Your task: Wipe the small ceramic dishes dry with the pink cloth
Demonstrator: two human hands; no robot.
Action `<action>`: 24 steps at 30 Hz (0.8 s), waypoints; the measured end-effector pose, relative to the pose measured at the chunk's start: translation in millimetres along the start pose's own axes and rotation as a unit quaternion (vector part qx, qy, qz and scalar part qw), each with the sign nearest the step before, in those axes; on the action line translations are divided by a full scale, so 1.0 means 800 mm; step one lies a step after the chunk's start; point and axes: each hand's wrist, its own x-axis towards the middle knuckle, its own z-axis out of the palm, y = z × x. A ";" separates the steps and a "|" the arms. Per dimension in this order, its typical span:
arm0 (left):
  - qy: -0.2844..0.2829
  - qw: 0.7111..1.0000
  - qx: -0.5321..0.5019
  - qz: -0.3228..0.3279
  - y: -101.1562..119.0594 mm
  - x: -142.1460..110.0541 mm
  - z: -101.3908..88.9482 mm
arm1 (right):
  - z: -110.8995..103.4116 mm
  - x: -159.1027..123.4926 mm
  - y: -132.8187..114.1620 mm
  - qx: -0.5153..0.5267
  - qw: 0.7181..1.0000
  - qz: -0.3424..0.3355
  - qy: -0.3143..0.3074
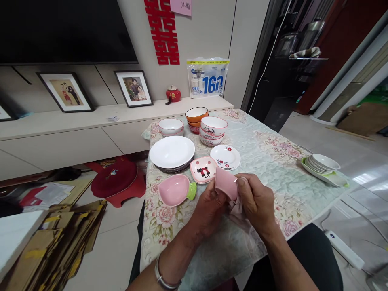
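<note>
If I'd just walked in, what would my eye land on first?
Probably the pink dish held tilted at front centre, left hand on it and right hand with a cloth against it. Just beyond, on the table, sits a squarish cat dish. Up on the wall hang red double-happiness characters.

Holding a bowl (226,184) between left hand (209,208) and right hand (257,198), above the table (266,161). Facing a plate (202,169) just beyond, with a dish (173,190) to its left and a plate stack (171,151) behind. Seeing bowl stacks (212,139) farther back, nested bowls (324,162) on a serving dish (337,180) far right, a cabinet (60,147) beyond the table.
</note>
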 end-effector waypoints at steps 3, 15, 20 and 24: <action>-0.005 1.000 -0.007 -0.007 0.006 -0.001 0.000 | 0.002 -0.001 0.000 -0.044 0.996 -0.075 -0.007; 0.051 0.997 -0.062 -0.024 0.014 -0.006 0.001 | 0.013 -0.006 -0.017 -0.067 0.975 -0.192 -0.087; 0.105 0.993 -0.056 -0.008 0.014 -0.006 -0.006 | 0.020 -0.008 -0.013 -0.024 0.980 -0.165 -0.110; 0.110 0.991 -0.076 0.028 0.018 -0.006 -0.005 | 0.021 -0.005 -0.004 -0.025 0.986 -0.158 -0.039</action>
